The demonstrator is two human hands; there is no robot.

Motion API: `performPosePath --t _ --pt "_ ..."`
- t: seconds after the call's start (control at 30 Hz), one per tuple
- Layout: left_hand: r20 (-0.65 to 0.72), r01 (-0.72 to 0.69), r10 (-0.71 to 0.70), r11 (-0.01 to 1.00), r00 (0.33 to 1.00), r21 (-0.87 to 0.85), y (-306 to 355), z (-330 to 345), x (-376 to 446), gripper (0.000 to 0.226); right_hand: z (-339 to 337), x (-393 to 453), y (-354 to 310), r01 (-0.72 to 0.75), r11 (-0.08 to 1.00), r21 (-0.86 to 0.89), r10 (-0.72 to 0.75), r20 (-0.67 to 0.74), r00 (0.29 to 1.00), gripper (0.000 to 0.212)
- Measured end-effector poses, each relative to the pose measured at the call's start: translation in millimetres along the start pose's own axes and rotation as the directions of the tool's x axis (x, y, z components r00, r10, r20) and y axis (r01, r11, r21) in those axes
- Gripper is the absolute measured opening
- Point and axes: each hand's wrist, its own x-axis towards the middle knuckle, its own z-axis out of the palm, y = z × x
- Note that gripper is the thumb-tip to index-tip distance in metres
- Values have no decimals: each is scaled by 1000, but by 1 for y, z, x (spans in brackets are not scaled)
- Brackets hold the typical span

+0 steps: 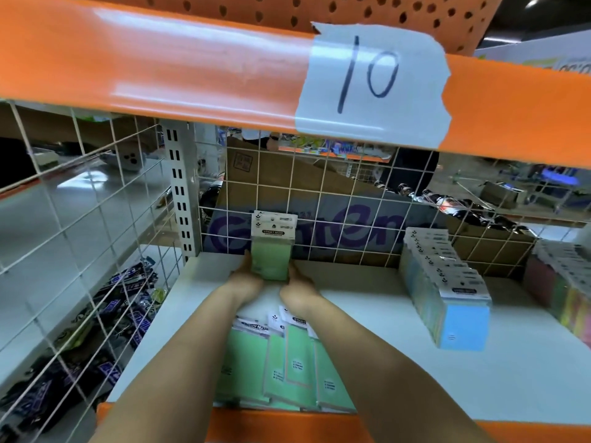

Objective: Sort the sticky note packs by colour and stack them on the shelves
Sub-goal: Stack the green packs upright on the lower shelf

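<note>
Standing upright at the far end of the shelf [367, 314], a green pack [271, 257] was held between the left hand [246, 279] and right hand [299, 287].

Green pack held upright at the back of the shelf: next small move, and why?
Probably let go and draw a hand back to the loose green packs lying flat at the front. The green pack stands upright by the wire grid, pinched between left hand and right hand; those remain unstacked.

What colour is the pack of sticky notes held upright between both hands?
Pale green, with a white header card; the head view shows the pack.
</note>
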Motion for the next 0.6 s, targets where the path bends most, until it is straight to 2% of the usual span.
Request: performPosePath --t 0.1,0.3,0.4,0.6 --pt "13 35 -35 999 999 -2 -1 -3 5 76 -2 3 -1 -1 999 -38 1 20 1000 80" --pt "-10 47 -46 993 999 106 8 -2 10 75 -13 -1 2 27 988 -151 -20 46 999 82" --pt "0 66 -67 995 998 71 13 -6 7 75 -14 0 2 29 986 -164 -20 60 998 84" --pt "-37 74 -71 991 997 110 20 -9 2 74 -15 -3 1 36 986 -164 -27 60 998 83"
